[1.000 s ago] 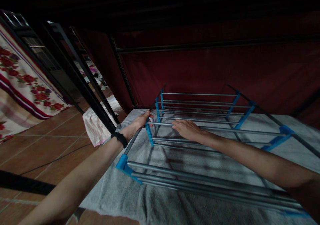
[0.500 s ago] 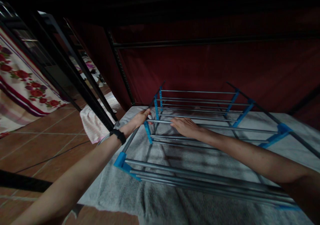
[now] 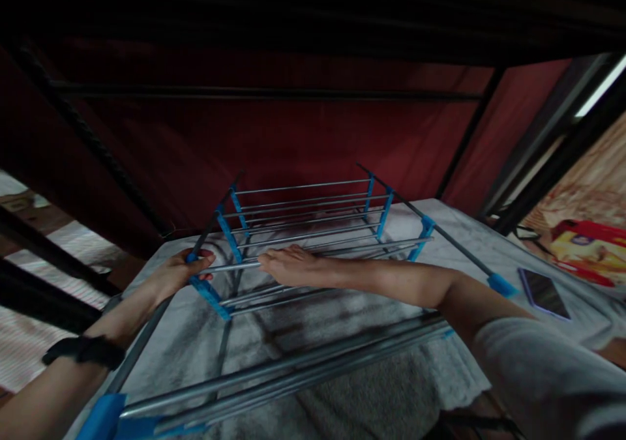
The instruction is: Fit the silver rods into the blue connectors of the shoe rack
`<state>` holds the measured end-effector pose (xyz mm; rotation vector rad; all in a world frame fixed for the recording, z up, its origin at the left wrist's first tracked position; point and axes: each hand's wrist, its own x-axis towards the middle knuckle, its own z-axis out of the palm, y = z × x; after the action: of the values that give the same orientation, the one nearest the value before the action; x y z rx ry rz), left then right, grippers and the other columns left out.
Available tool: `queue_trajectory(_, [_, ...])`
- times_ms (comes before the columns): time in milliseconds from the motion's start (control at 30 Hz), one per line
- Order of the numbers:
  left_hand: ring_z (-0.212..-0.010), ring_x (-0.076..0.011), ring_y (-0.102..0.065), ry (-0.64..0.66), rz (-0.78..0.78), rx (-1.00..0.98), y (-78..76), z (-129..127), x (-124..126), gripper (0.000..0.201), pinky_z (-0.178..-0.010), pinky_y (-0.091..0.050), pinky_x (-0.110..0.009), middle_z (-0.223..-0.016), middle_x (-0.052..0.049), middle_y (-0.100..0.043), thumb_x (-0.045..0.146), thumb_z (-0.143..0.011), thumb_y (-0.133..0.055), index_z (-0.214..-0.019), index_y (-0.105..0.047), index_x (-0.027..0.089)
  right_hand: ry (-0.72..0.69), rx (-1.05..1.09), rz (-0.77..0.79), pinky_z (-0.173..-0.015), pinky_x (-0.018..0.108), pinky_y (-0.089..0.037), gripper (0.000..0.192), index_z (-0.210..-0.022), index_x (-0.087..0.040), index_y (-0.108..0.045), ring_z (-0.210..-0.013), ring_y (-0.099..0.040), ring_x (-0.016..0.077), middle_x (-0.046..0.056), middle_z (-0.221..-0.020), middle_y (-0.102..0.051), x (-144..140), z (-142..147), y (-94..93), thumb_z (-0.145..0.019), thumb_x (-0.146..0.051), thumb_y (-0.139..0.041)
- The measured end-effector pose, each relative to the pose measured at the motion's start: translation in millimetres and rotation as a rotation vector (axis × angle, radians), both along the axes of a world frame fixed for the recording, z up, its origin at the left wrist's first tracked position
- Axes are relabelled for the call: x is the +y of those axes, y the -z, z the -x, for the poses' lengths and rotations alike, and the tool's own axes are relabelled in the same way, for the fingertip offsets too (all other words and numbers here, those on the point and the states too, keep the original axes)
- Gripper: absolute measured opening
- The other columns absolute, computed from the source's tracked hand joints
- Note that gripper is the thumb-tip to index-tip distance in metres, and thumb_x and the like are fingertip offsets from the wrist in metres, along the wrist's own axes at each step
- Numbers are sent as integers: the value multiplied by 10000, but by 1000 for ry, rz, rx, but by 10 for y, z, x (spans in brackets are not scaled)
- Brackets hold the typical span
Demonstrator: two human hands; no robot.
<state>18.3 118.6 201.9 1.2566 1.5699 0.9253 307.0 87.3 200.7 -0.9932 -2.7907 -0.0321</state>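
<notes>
A rack of grey metal tubes and blue plastic brackets lies on a grey towel-like cloth (image 3: 195,345). My left hand (image 3: 178,274) is closed around a blue bracket (image 3: 211,296) on the left side tube, fingertips at the left end of a metal tube (image 3: 235,267). My right hand (image 3: 288,264) wraps over that same tube, partly hiding it. The tube's right end crosses a blue bracket (image 3: 428,225); I cannot tell whether it is seated. Lower in view, several front tubes (image 3: 293,362) run from a blue corner piece (image 3: 105,414).
A phone (image 3: 545,293) lies at the cloth's right side. Another blue end piece (image 3: 501,285) caps the right side tube. Dark metal posts (image 3: 472,133) and a dark red sheet (image 3: 313,140) enclose the back. A red and yellow packet (image 3: 594,251) is farther right.
The view has turned to the right, bringing the phone and packet into sight. Both hands stay on the rack, my right hand still on the same tube.
</notes>
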Motion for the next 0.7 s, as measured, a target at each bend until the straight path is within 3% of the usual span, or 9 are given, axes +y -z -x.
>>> queue_trajectory(167, [-591,-103,-612,-21,-32,22,13,0,-20,572,-652,-573,-250,-654,99,-656,575,-482,-918,-893,-654,277,-34,-38,-86,-723,336,-493,317,-1207,-183,-530,-909,-651,218,100,-1189,-663,64,-32,-1,-1078,-315,-272])
queue_trajectory(300, [-612,-133,-639,-23,-20,26,32,1,-14,574,-620,-570,-258,-660,78,-666,588,-472,-912,-892,-664,284,-39,-54,-126,-739,340,-495,318,-1226,-182,-518,-915,-648,217,103,-1201,-661,94,-52,21,-1073,-289,-260])
queue_trajectory(433, [-656,-135,-654,-52,-80,51,84,17,-1,522,-659,-587,-270,-790,57,-708,573,-535,-876,-907,-663,275,-49,-58,-164,-769,339,-504,320,-1268,-181,-495,-959,-645,218,97,-1235,-649,96,-63,87,-1061,-235,-256])
queue_trajectory(633, [-678,-188,-696,22,-13,100,81,65,37,792,-581,-580,-254,-711,46,-626,633,-465,-871,-1077,-601,209,-73,-21,-199,-736,355,-539,262,-1269,-160,-469,-912,-668,204,124,-1186,-656,133,-42,145,-1035,-189,-354])
queue_trajectory(700, [-697,-206,-704,18,-25,129,93,67,43,795,-590,-590,-270,-722,30,-624,665,-504,-834,-1094,-587,193,-74,-37,-216,-732,355,-543,270,-1273,-151,-470,-912,-670,205,127,-1179,-657,117,-44,123,-1028,-170,-359])
